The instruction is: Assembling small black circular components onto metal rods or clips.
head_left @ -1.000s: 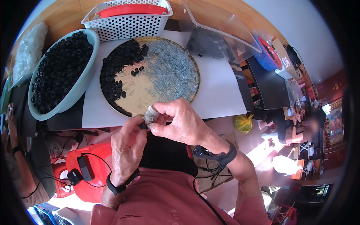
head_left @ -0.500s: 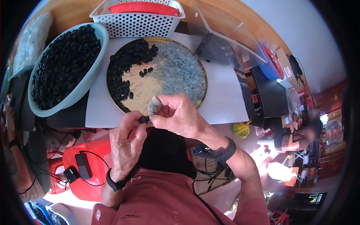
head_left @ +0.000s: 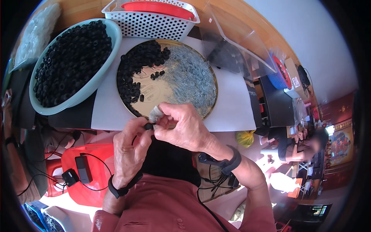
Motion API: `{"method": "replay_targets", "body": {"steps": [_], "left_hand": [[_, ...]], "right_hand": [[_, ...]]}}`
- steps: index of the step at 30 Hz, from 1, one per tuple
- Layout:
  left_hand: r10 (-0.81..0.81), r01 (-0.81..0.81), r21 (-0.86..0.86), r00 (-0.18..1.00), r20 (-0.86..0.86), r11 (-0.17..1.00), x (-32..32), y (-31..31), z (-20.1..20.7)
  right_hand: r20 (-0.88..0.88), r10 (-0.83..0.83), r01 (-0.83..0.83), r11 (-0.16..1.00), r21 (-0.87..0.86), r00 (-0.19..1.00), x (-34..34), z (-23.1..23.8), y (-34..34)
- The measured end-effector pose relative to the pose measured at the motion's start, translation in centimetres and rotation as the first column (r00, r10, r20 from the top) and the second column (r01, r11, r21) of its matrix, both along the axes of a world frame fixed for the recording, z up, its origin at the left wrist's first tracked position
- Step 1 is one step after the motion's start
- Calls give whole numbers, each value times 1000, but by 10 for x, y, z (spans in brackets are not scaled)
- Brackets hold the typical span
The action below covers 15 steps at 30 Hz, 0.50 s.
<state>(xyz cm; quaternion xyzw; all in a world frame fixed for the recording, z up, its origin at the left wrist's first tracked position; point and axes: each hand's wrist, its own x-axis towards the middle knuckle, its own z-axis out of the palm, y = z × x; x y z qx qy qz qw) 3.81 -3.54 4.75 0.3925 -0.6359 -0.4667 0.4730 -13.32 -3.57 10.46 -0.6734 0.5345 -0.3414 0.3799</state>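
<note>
Over the table's front edge, my left hand (head_left: 127, 152) pinches a small black rubber-like piece (head_left: 148, 126) between thumb and fingers. Right against it, my right hand (head_left: 183, 127) is closed in a pinch, and a pale wrap (head_left: 156, 114) covers one of its fingers. Whatever sits between the right fingertips is too small or hidden to name. Just beyond both hands lies a round gold tray (head_left: 150, 92). Small black pieces (head_left: 139, 56) are heaped along its left side, and thin silvery bits (head_left: 193, 77) spread over its right.
A pale green basin (head_left: 116, 42) full of black rings stands to the left. Behind the tray are a white perforated basket (head_left: 150, 30) and a clear plastic box (head_left: 239, 48). At left, a red stool (head_left: 73, 154) carries cabled black devices. Other people sit at both sides.
The tray, basin and basket sit slightly farther right in view. Both hands keep their pinch together at the black piece, with the right hand shifted a little.
</note>
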Motion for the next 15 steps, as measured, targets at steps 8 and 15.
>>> {"method": "replay_targets", "body": {"steps": [8,15], "left_hand": [[-41,140,455,974,-221,880,32,-10,12],[-32,205,430,926,-377,879,36,-4,3]], "right_hand": [[-58,-29,32,999,37,998,-17,3,-30],[-345,-21,-13,995,-95,938,-6,-1,-76]]}}
